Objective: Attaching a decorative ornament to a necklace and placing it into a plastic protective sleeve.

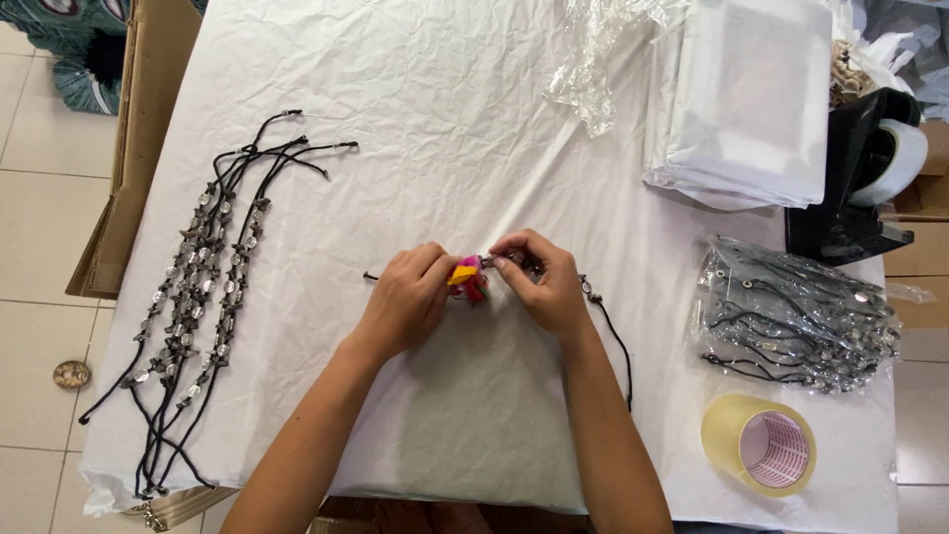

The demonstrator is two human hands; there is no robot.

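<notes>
My left hand [405, 300] grips a small pink, yellow and red object [467, 276] at the middle of the white-covered table [435, 119]. My right hand [544, 284] pinches a beaded black cord [611, 331] right beside that object. The cord trails from under my right hand down toward the table's front edge, and its other end pokes out left of my left hand. What exactly the coloured object is stays hidden by my fingers.
Several finished beaded black cords [198, 297] lie in a row at the left. A clear bag of more cords [796, 316] and a tape roll [759, 444] sit at the right. White packets [741, 99], crumpled plastic [598, 59] and a black tape dispenser [865, 178] stand behind.
</notes>
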